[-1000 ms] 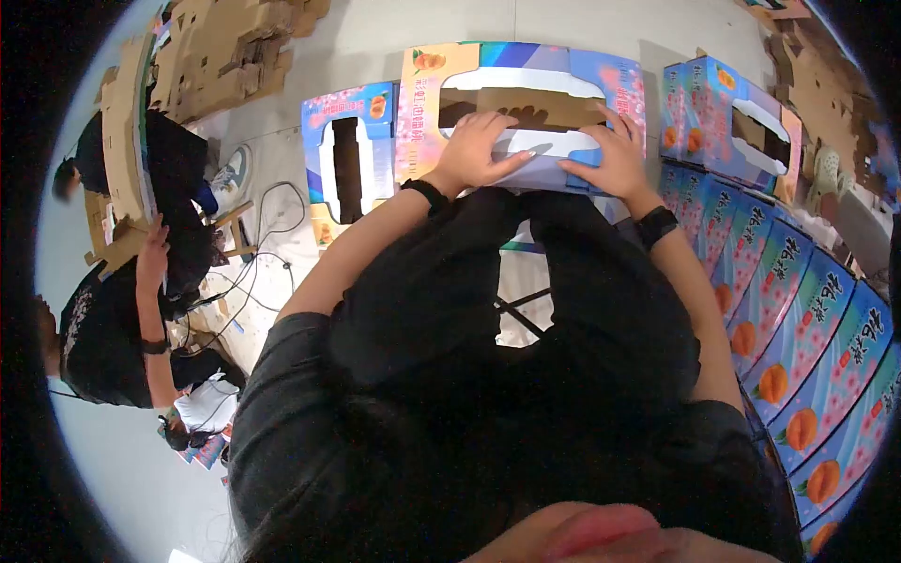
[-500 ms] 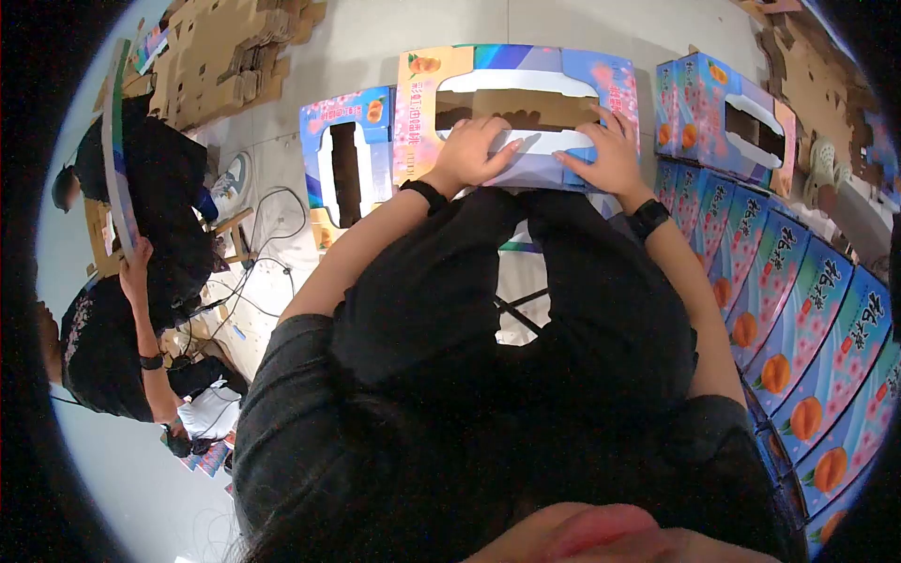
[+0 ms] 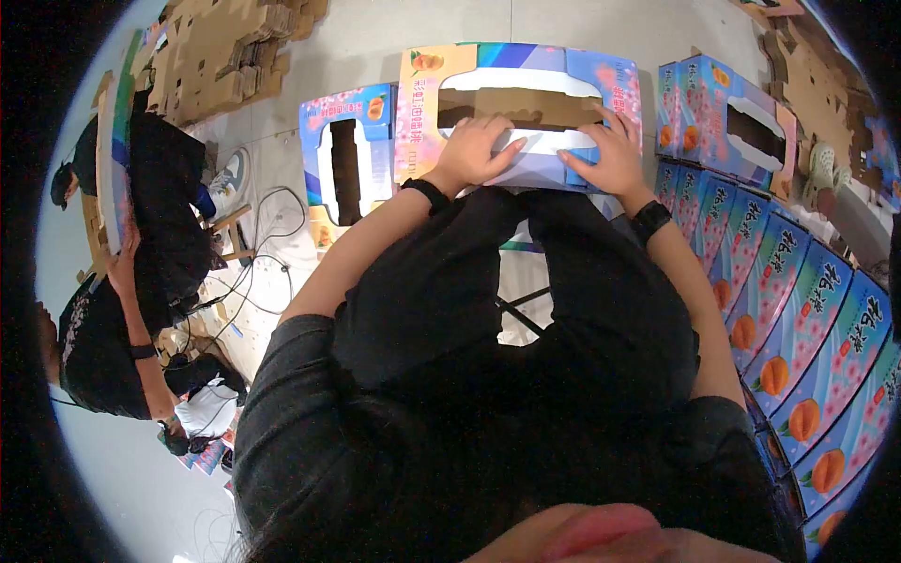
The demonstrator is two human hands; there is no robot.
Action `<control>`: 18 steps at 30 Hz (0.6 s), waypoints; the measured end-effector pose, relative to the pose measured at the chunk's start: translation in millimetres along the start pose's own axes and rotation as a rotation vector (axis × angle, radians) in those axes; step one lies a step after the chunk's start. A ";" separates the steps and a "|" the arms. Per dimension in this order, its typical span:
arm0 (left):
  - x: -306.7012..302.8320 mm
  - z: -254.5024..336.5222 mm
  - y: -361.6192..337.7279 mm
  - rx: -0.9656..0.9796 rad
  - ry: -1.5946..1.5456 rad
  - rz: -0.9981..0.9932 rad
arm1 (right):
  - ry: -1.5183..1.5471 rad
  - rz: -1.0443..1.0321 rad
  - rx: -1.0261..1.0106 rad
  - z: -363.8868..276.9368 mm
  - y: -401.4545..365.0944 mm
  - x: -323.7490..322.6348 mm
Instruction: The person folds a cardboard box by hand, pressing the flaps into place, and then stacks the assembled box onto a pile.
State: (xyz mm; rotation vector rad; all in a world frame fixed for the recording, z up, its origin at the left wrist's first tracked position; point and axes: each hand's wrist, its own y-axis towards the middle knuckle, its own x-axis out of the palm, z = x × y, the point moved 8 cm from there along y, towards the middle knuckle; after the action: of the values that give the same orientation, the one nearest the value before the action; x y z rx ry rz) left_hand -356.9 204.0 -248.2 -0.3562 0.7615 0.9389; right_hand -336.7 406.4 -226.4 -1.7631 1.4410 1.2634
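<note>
A colourful carton (image 3: 441, 70) with peaches and blossoms printed on it lies in front of my knees, with a long opening edged by white flaps. My left hand (image 3: 477, 150) rests on its near side, thumb apart from the fingers, at the left part of the white flap. My right hand (image 3: 608, 158) lies at the right part of the same flap, fingers spread, some fingertips over the opening's edge. Both hands touch the carton without gripping it. Beside it on the left stands a smaller printed carton (image 3: 377, 155) with a dark handle opening.
On the right, a row of printed cartons (image 3: 786, 310) curves toward me, with another carton (image 3: 709, 113) at its far end. Flattened cardboard (image 3: 221, 56) is stacked at the back left. Co-workers in black sit at the left, one handling a panel (image 3: 114, 169). Cables (image 3: 253, 267) cross the floor.
The co-worker's hand and the panel at the left have shifted, and the panel now shows more of its coloured face. My hands and the carton look almost the same.
</note>
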 end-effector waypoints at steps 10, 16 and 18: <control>-3.5 1.9 1.8 0.022 0.000 0.050 | -0.049 -0.113 0.018 -2.1 15.3 6.2; -8.6 9.2 -3.2 0.078 0.093 0.101 | -0.032 -0.012 -0.025 3.9 22.3 9.3; -12.2 10.1 -3.5 0.068 0.125 0.067 | 0.041 0.036 0.015 5.4 22.0 9.6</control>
State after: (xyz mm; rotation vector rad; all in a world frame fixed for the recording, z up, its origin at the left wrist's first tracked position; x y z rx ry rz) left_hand -354.1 200.8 -232.5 -0.3331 0.9224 0.9578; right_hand -359.3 400.3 -233.9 -1.7704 1.5081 1.2384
